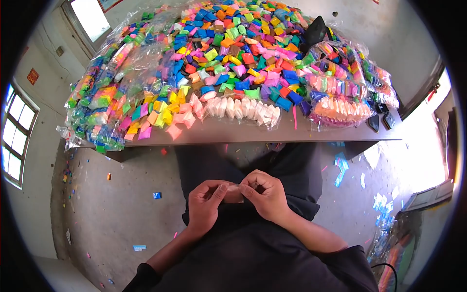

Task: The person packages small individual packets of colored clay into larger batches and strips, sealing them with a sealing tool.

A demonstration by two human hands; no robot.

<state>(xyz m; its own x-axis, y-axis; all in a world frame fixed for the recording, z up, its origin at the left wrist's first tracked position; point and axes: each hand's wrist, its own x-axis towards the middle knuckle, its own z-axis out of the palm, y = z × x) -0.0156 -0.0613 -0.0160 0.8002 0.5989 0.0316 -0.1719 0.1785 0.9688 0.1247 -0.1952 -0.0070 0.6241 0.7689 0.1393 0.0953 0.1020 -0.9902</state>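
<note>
Over my lap, a small brownish-pink packet [233,194] with a shiny clear film is held between both hands. My left hand [206,200] pinches its left end between thumb and fingers. At the upper right edge of the packet, my right hand [267,195] grips with thumb and forefinger pressed together. Whether the film is torn cannot be made out. Beyond the hands, the table [233,135] bears a large heap of small coloured packets [228,53]. A row of pale pink packets [238,109] lies in clear film near its front edge.
Clear bags of coloured packets [99,100] lie at the table's left, and more bagged packets [340,104] at its right. Two dark phone-like objects [381,121] rest by the right corner. Wrapper scraps [341,169] and a blue packet [156,195] lie on the floor.
</note>
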